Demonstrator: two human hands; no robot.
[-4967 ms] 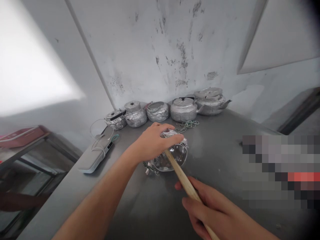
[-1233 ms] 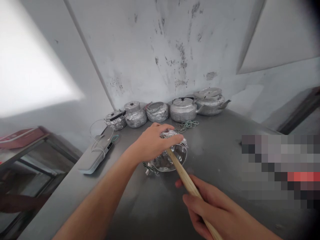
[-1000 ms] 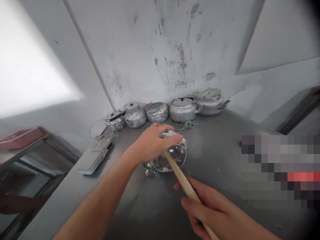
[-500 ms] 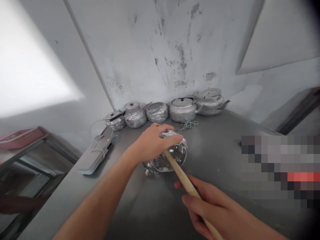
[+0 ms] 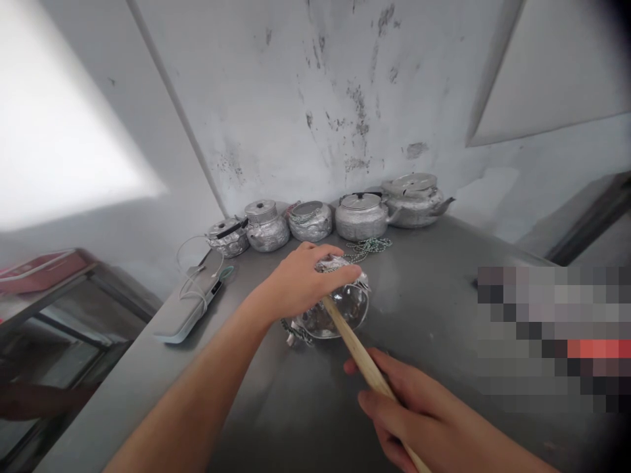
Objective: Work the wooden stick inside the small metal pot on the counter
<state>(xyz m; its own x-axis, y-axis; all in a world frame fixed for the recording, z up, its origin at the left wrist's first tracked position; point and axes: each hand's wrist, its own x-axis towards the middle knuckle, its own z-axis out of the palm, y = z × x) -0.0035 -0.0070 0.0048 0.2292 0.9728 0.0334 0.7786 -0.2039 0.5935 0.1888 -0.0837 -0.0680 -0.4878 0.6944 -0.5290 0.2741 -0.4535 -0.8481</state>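
Observation:
My left hand (image 5: pixel 303 279) is curled over the top of a small shiny metal pot (image 5: pixel 340 312) lying on its side on the grey metal table (image 5: pixel 434 289), holding it down. My right hand (image 5: pixel 419 414) is closed round a pale wooden stick (image 5: pixel 362 361). The far end of the stick reaches into the mouth of the pot under my left fingers. A green-and-white cord (image 5: pixel 296 328) trails from the pot at its near left.
A row of several small silver kettles (image 5: pixel 362 215) stands along the stained back wall. A beaded chain (image 5: pixel 369 246) lies in front of them. A grey slab-shaped device with white cables (image 5: pixel 190 305) lies at the table's left edge. A blurred patch covers the right side.
The stick and my right hand shift slightly back and forth along the stick's line. My left hand and the pot stay in place.

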